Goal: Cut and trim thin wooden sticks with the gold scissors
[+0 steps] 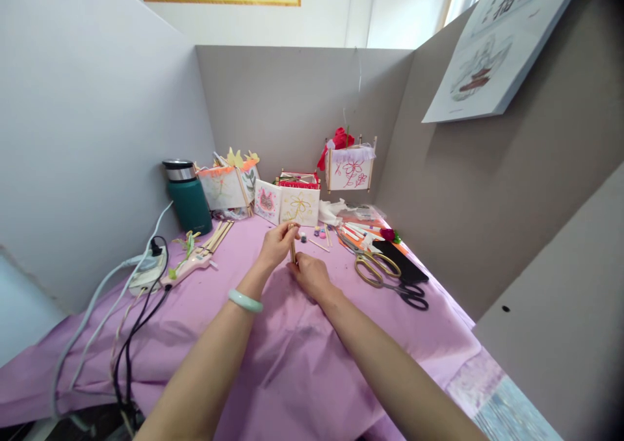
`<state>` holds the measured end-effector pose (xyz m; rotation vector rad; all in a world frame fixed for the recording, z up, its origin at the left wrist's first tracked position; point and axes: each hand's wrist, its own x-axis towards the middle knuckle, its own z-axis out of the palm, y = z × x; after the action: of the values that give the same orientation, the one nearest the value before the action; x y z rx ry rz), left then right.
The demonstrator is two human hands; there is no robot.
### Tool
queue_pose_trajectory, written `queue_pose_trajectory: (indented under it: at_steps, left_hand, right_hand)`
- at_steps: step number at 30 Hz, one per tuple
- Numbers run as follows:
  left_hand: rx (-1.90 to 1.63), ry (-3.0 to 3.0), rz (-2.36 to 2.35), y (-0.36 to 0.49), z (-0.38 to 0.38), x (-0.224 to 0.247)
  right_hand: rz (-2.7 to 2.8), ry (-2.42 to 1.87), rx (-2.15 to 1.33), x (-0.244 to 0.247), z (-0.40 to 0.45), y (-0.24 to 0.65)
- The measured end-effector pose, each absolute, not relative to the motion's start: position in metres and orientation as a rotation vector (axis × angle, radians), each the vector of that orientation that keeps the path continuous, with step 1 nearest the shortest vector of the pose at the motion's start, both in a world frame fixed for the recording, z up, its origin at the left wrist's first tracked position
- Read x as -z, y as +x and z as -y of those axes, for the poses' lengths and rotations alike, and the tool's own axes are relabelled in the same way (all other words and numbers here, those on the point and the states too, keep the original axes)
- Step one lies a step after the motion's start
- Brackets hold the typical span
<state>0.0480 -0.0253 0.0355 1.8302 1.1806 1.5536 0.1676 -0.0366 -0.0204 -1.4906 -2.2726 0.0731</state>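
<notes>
Between my two hands, over the middle of the purple cloth, stands a short thin wooden stick [293, 251]. My left hand [279, 243], below a pale green bangle [245, 301], pinches its upper end. The fingers of my right hand [310, 273] are closed at its lower end. Just beyond them stand white panels with a pink drawing [266, 201] and a yellow flower drawing [299, 207]. Small beads [319, 232] and a thin stick [319, 245] lie past my right hand.
Gold-handled scissors [369, 269], black-handled scissors [413, 293] and a black flat object [402, 261] lie right. At left are a green bottle [189, 201], a pink glue gun [191, 267], wooden sticks [221, 236] and a power strip [147, 275] with cables. A decorated lantern [350, 168] hangs behind.
</notes>
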Motion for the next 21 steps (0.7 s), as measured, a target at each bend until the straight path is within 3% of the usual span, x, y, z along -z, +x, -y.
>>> queue_pose_trajectory:
  at_steps: [21]
  left_hand:
    - [-1.263, 2.025, -1.180, 0.052, 0.026, -0.054]
  right_hand:
    - [2.203, -1.510, -0.170, 0.020, 0.036, 0.169]
